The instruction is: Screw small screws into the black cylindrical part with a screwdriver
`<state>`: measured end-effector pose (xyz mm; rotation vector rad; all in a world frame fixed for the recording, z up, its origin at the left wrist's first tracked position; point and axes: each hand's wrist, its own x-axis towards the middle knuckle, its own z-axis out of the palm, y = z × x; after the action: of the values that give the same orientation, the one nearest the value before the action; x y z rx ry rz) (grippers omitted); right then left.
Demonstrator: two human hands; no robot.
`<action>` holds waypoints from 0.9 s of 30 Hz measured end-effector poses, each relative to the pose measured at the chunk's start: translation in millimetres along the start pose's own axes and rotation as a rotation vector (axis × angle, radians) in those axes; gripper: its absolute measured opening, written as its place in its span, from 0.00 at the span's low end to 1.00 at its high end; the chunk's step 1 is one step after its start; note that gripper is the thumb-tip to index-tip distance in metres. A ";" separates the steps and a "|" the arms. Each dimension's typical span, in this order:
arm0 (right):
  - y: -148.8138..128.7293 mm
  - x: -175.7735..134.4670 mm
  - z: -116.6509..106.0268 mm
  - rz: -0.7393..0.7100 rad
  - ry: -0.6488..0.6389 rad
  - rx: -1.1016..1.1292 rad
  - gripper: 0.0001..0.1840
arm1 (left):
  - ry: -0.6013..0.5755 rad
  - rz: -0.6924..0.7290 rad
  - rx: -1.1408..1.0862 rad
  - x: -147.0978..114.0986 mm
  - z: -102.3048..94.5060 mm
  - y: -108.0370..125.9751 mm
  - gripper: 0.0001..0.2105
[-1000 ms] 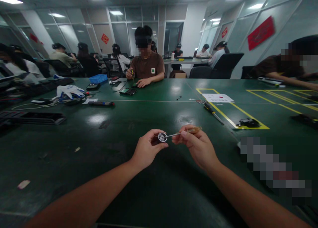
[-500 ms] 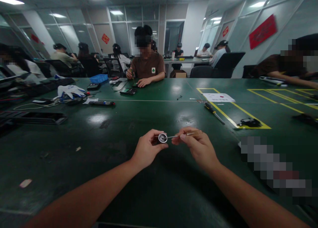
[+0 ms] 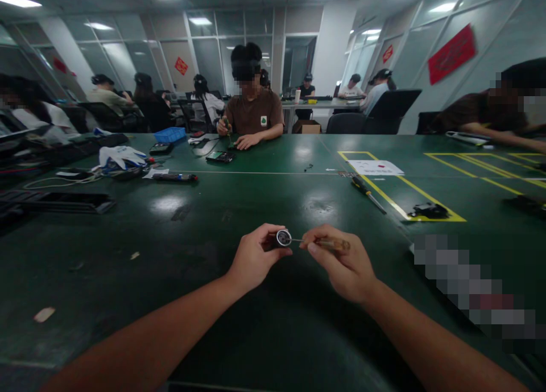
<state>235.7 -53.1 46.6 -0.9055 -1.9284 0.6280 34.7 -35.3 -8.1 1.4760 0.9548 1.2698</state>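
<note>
Table (image 3: 205, 346): green; its far edge crosses the frame above the middle, and broad stretches of it fill the lower left and lower centre.
Left hand (image 3: 253, 258): at frame centre, thumb and fingers gripping one round, pale-rimmed cup (image 3: 283, 238), mouth towards the camera.
Right hand (image 3: 340, 261): just right of the cup, fingers wrapped round one amber-handled screwdriver (image 3: 335, 243); its thin shaft spans the narrow gap to the cup's mouth.
Second screwdriver (image 3: 362, 185): one, black and yellow, right of centre, well apart from the hands.
Upper left: one blue basket (image 3: 169, 135); white gloves (image 3: 121, 157), number unclear.
Upper right: one paper sheet (image 3: 375, 168).
</note>
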 end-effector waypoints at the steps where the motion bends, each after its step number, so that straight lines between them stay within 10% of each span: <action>1: -2.2 -0.9 -1.4 -0.047 -0.017 -0.051 0.05 | -0.007 -0.001 0.001 -0.3 0.0 -0.1 0.20; 7: 1.6 0.3 4.1 -0.036 -0.019 0.005 0.07 | 0.036 -0.018 -0.057 1.9 -3.1 -4.1 0.19; 19: 16.1 9.8 25.6 0.434 0.130 0.869 0.05 | 0.121 0.010 -0.024 6.2 -6.6 1.1 0.17; 27: 16.2 11.0 24.5 0.464 0.131 0.911 0.05 | 0.142 0.004 -0.016 5.8 -4.5 1.3 0.17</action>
<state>216.1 -36.3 28.8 -0.7446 -1.0885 1.5103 31.1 -29.4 -5.2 1.3901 1.0323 1.3971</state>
